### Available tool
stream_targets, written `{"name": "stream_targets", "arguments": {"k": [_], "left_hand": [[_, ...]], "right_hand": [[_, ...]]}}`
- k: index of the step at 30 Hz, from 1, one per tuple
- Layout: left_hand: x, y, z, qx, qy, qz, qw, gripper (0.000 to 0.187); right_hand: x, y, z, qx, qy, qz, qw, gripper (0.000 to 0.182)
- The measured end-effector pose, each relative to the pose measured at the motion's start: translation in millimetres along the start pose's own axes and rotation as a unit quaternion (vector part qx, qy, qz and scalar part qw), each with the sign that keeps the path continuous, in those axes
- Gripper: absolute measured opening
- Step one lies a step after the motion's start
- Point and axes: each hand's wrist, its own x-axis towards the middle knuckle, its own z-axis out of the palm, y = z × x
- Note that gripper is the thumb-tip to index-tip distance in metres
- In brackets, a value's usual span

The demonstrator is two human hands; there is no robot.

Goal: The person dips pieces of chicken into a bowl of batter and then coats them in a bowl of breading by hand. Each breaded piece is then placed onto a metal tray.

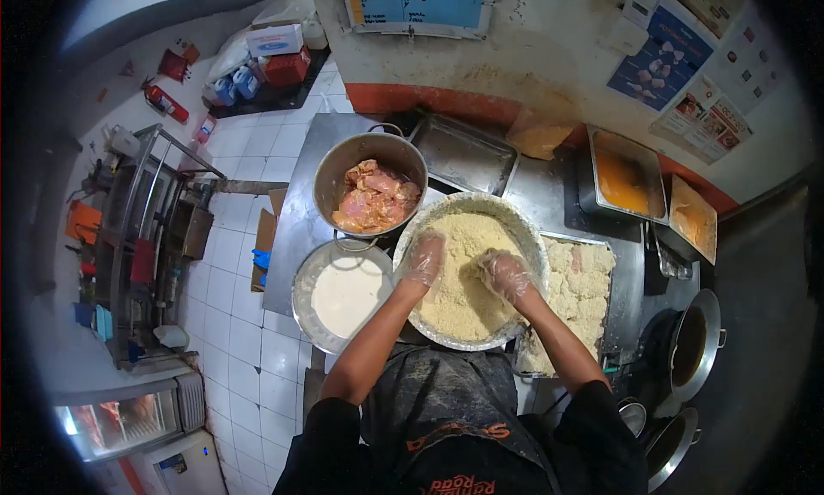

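Observation:
A wide metal bowl (537,238) full of pale yellow breadcrumbs (468,302) stands in front of me. Both hands are inside it, in clear plastic gloves. At the left side of the bowl, my left hand (425,258) lies against the crumbs with its fingers stretched out and the tips partly buried. My right hand (505,274) is on the right side, its crumb-dusted fingers curled in; whatever they hold is hidden. Close by on the left are a bowl of white batter (350,298) and a deep pot (324,182) of raw marinated chicken pieces (373,199).
Right of the bowl sits a tray of crumb-coated pieces (577,293). An oblong metal tray (463,154) lies behind the bowl. Two orange-filled containers (627,184) stand at the back right. Large pans (693,345) are at the far right; a tiled floor (230,276) is left.

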Motion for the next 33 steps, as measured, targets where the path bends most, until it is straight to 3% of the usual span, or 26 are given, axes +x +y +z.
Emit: {"name": "stream_targets", "arguments": {"k": [2, 7, 9, 10, 13, 14, 15, 16, 18, 19, 20, 22, 23, 26, 27, 29, 31, 32, 33], "left_hand": [[-3.6, -0.9, -7.9, 0.179, -0.141, -0.031, 0.973, 0.012], [-21.7, -13.8, -5.2, 0.193, -0.093, 0.017, 0.977, 0.015], [-15.7, -21.8, -0.8, 0.252, -0.198, -0.006, 0.947, 0.014], [-15.1, -22.4, 0.5, 0.252, -0.198, -0.005, 0.947, 0.014], [-9.8, -21.2, 2.0, 0.223, -0.192, 0.011, 0.956, 0.013], [-2.6, -19.0, 3.2, 0.041, -0.217, -0.122, 0.968, 0.012], [4.8, -16.2, 3.8, -0.143, -0.231, -0.249, 0.93, 0.013], [15.2, -1.8, -1.6, -0.141, -0.232, -0.247, 0.93, 0.013], [29.8, 26.3, -7.0, 0.078, -0.227, -0.076, 0.968, 0.018], [2.2, -42.4, 43.7, 0.237, -0.153, 0.126, 0.951, 0.021], [5.7, -35.4, 43.3, 0.236, -0.151, 0.124, 0.952, 0.021], [18.5, -15.6, 36.1, 0.174, -0.177, 0.073, 0.966, 0.023], [22.8, -11.1, 32.7, 0.173, -0.177, 0.072, 0.966, 0.023], [24.6, -7.5, 30.2, 0.195, -0.222, 0.071, 0.953, 0.017], [26.4, -6.5, 28.8, 0.157, -0.224, 0.043, 0.961, 0.014], [28.3, -2.2, 28.5, 0.118, -0.226, 0.017, 0.967, 0.012], [23.0, -1.9, 25.1, -0.056, -0.21, -0.097, 0.971, 0.01], [21.2, -2.9, 23.6, -0.053, -0.21, -0.096, 0.972, 0.01], [18.3, -3.4, 24.0, 0.048, -0.241, -0.006, 0.969, 0.012]], "right_hand": [[-2.0, -2.5, -2.9, -0.082, -0.138, 0.016, 0.987, 0.017], [-2.1, -10.4, -6.8, -0.05, -0.102, 0.0, 0.993, 0.017], [8.2, -9.8, -11.7, -0.002, -0.109, 0.003, 0.994, 0.02], [12.6, -5.9, -8.5, -0.002, -0.108, 0.003, 0.994, 0.02], [30.9, 21.4, 44.7, 0.001, 0.062, -0.068, 0.996, 0.024], [35.0, 16.8, 44.8, 0.001, 0.064, -0.067, 0.996, 0.024], [42.1, 6.9, 43.1, 0.007, 0.015, -0.017, 1.0, 0.023], [47.4, -1.7, 36.9, 0.013, -0.035, 0.032, 0.999, 0.021], [47.1, -10.9, 9.2, 0.051, -0.035, 0.008, 0.998, 0.019], [46.2, -13.0, -0.7, 0.088, -0.037, -0.018, 0.995, 0.018], [42.2, -3.7, 3.2, 0.086, -0.04, -0.019, 0.995, 0.018], [34.4, 10.4, 4.6, 0.118, 0.051, -0.043, 0.991, 0.018], [29.8, 9.7, -6.8, 0.073, -0.074, -0.007, 0.995, 0.019], [13.1, 31.8, 38.3, 0.046, -0.092, -0.041, 0.994, 0.021], [13.6, 25.5, 33.1, 0.082, -0.077, -0.101, 0.989, 0.019], [16.1, 21.0, 34.3, 0.07, -0.109, -0.054, 0.99, 0.019], [15.6, 11.7, 23.3, 0.063, -0.14, -0.009, 0.988, 0.019], [13.0, 6.2, 6.6, 0.046, -0.139, -0.014, 0.989, 0.018], [12.8, 2.1, -4.9, 0.028, -0.14, -0.019, 0.99, 0.018]]}}
